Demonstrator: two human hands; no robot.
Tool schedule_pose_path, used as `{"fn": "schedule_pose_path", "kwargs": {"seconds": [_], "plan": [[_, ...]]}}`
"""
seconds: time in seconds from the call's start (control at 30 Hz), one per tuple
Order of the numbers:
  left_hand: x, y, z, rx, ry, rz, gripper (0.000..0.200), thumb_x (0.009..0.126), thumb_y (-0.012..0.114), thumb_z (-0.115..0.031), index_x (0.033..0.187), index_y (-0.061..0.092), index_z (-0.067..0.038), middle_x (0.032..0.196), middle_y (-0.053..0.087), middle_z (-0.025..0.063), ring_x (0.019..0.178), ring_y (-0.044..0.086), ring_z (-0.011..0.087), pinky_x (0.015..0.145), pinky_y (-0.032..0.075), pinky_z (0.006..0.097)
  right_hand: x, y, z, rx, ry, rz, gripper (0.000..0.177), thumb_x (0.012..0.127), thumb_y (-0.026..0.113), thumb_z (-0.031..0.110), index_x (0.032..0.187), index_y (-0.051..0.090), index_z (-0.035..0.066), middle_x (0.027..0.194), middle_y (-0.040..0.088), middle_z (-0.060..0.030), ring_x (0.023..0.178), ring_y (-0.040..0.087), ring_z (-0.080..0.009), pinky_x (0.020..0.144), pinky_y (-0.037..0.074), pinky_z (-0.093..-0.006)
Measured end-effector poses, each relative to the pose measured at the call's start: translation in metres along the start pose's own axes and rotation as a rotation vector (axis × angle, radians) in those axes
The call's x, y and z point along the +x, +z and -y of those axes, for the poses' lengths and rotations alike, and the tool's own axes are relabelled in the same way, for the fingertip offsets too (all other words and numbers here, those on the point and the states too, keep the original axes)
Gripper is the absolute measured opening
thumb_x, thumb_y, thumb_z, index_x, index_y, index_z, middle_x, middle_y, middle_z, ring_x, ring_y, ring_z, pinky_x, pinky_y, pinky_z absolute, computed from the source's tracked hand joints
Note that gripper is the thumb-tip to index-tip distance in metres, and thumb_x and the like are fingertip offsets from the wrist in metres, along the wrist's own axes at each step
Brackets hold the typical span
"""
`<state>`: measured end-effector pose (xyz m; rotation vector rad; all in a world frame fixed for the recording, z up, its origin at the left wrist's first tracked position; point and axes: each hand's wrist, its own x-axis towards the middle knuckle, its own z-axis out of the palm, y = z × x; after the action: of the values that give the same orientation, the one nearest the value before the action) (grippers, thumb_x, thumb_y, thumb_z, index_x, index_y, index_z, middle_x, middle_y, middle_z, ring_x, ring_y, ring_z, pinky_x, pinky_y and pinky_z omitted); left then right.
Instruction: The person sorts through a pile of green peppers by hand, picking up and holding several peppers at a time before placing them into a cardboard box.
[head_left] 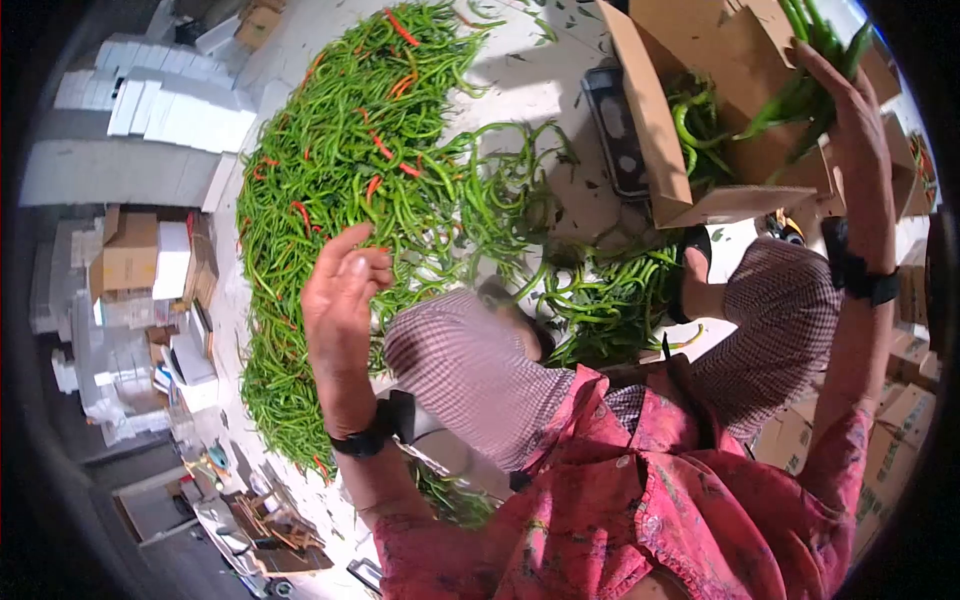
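My left hand is raised over the near side of a large heap of green chili peppers. Its fingers are loosely bent and apart, and I see nothing in them. Up at the right, my right hand is closed round a bunch of long green chili peppers, above an open cardboard box. More green chili peppers lie inside that box. Several red chilies are scattered through the heap. A smaller pile of green chilies lies between my feet.
Beside the box is a dark tray-like object. Stacked white boxes and a brown carton stand along the left. More cartons are at the lower right. Leaves and stray peppers dot the pale floor.
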<state>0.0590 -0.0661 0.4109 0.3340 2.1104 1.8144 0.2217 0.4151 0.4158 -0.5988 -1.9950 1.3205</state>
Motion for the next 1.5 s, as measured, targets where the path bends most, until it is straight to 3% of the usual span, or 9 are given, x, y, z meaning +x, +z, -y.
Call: {"fn": "schedule_pose_path", "kwargs": {"seconds": [0.13, 0.2, 0.27, 0.53, 0.67, 0.97, 1.13, 1.27, 1.5], "plan": [[0.003, -0.05, 0.053, 0.085, -0.063, -0.162, 0.033, 0.097, 0.048, -0.014, 0.125, 0.051, 0.003, 0.09, 0.061, 0.0087, 0.079, 0.057, 0.0137, 0.074, 0.05, 0.024, 0.04, -0.016, -0.061, -0.314, 0.06, 0.303, 0.046, 0.088, 0.066, 0.026, 0.125, 0.053, 0.002, 0.112, 0.063, -0.0122, 0.105, 0.061, -0.0207, 0.076, 0.054, -0.0302], [0.005, -0.067, 0.098, 0.066, -0.204, -0.099, 0.032, 0.093, 0.052, -0.011, 0.123, 0.054, 0.001, 0.092, 0.062, 0.0082, 0.081, 0.057, 0.0132, 0.075, 0.049, 0.0262, 0.054, -0.042, -0.166, -1.223, -0.568, 0.317, 0.047, 0.086, 0.069, 0.022, 0.125, 0.053, 0.002, 0.108, 0.065, -0.0112, 0.096, 0.062, -0.0201, 0.071, 0.054, -0.0305], [0.004, -0.072, 0.149, 0.068, -0.415, -0.155, 0.033, 0.09, 0.057, -0.014, 0.121, 0.056, 0.0, 0.093, 0.062, 0.0071, 0.082, 0.058, 0.0114, 0.073, 0.048, 0.025, -0.024, 0.027, -0.049, -0.694, 0.047, 0.321, 0.042, 0.088, 0.067, 0.021, 0.122, 0.055, 0.0, 0.099, 0.066, -0.0085, 0.08, 0.061, -0.0171, 0.063, 0.052, -0.0282], [0.043, -0.063, 0.37, 0.213, -0.37, -0.033, 0.025, 0.084, 0.063, -0.017, 0.106, 0.066, -0.006, 0.075, 0.063, 0.0023, 0.066, 0.057, 0.012, 0.062, 0.048, 0.0271, -0.16, 0.129, 0.036, -0.282, 0.395, 0.93, 0.037, 0.08, 0.069, 0.004, 0.115, 0.061, 0.0, 0.1, 0.067, -0.0109, 0.082, 0.066, -0.0201, 0.07, 0.052, -0.0336], [0.104, -0.012, 0.372, 0.55, -0.103, -0.022, 0.035, 0.084, 0.068, -0.026, 0.108, 0.061, -0.002, 0.08, 0.067, 0.0102, 0.07, 0.063, 0.0198, 0.063, 0.05, 0.033, -0.202, 0.185, -0.008, -0.112, 0.589, 1.093, 0.032, 0.086, 0.067, 0.01, 0.116, 0.061, 0.001, 0.102, 0.068, -0.0117, 0.084, 0.067, -0.0199, 0.072, 0.053, -0.031], [0.21, 0.061, 0.395, 0.992, -0.326, -0.2, 0.05, 0.079, 0.07, -0.036, 0.113, 0.048, -0.005, 0.085, 0.065, 0.0264, 0.084, 0.064, 0.045, 0.075, 0.052, 0.0492, -0.212, 0.243, -0.067, -0.057, 0.796, 1.116, 0.032, 0.088, 0.064, 0.014, 0.117, 0.059, 0.0, 0.103, 0.066, -0.0133, 0.093, 0.064, -0.0164, 0.079, 0.05, -0.0309], [0.204, 0.042, 0.399, 1.012, -0.363, -0.143, 0.032, 0.079, 0.068, -0.019, 0.101, 0.048, -0.006, 0.083, 0.067, 0.0203, 0.075, 0.067, 0.0397, 0.068, 0.056, 0.0462, -0.21, 0.244, -0.101, 0.127, 1.086, 0.918, 0.033, 0.087, 0.063, 0.014, 0.115, 0.059, -0.002, 0.098, 0.067, -0.0084, 0.09, 0.063, -0.017, 0.077, 0.049, -0.03], [0.196, -0.017, 0.357, 0.995, 0.125, -0.43, 0.019, 0.075, 0.062, -0.007, 0.093, 0.058, -0.005, 0.082, 0.061, 0.0192, 0.073, 0.061, 0.0385, 0.065, 0.052, 0.0447, -0.199, 0.253, -0.104, 0.13, 1.216, 0.801, 0.028, 0.091, 0.062, 0.011, 0.115, 0.057, -0.001, 0.098, 0.065, -0.0074, 0.089, 0.059, -0.0146, 0.079, 0.047, -0.0298], [0.251, -0.075, 0.363, 1.453, -0.099, -0.396, 0.07, 0.071, 0.076, -0.032, 0.123, 0.046, 0.005, 0.106, 0.054, 0.0189, 0.101, 0.05, 0.0331, 0.088, 0.04, 0.0473, -0.222, 0.256, -0.122, 0.227, 1.315, 0.748, 0.025, 0.092, 0.059, 0.017, 0.112, 0.058, 0.003, 0.096, 0.066, -0.006, 0.086, 0.062, -0.0146, 0.079, 0.048, -0.03]]}}
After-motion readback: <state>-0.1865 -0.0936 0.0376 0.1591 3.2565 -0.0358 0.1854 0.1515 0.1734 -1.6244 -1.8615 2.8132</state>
